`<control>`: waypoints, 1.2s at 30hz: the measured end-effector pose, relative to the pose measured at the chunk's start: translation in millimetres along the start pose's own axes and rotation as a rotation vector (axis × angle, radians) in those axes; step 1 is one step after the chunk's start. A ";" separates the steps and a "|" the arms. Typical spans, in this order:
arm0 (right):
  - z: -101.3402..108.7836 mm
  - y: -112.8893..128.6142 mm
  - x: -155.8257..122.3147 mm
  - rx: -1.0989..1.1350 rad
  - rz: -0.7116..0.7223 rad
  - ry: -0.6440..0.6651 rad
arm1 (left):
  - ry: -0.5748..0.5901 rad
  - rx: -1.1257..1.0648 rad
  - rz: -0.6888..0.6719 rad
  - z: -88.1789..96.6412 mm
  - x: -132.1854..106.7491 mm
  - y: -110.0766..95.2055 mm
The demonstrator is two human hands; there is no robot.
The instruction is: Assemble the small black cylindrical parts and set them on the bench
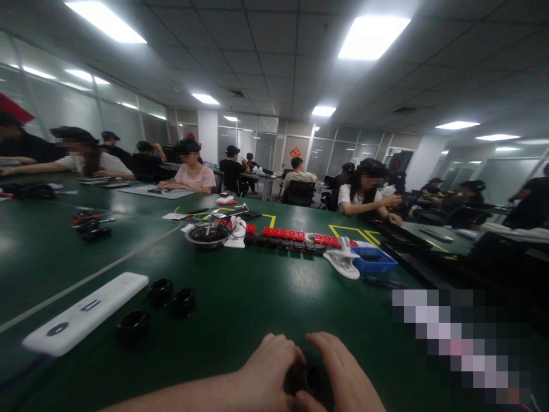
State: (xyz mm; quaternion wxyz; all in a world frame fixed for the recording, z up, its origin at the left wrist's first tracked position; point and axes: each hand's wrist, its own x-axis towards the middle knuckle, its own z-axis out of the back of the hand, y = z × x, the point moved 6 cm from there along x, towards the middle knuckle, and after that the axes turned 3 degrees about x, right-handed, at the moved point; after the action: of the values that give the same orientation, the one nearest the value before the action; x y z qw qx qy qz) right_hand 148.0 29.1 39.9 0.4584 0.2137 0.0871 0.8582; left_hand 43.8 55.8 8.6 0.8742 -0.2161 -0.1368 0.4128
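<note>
Both my hands meet at the bottom edge of the green table [257,297]. My left hand [268,372] and my right hand [343,375] are curled round a small black round object [309,380] that shows only as a dark gap between the fingers. To the left lie three black rings [160,290] [184,301] [134,326] and a long white flat device [86,312].
Further back stand a metal bowl with cables [209,234], a row of red blocks [295,236], a white clip [343,260] and a blue tray [373,260]. Black tools [90,224] lie at the left. Several people sit at tables around the room.
</note>
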 end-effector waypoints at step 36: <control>0.4 -1.9 -2.5 0.009 0.083 -0.045 | -0.008 0.022 -0.017 -0.5 -0.5 -0.2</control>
State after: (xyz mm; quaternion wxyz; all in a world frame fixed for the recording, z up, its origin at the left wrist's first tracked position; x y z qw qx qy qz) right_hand 150.9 28.1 38.8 0.4234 0.2387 0.0718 0.8710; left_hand 43.8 55.1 8.2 0.8793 -0.2038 -0.1375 0.4078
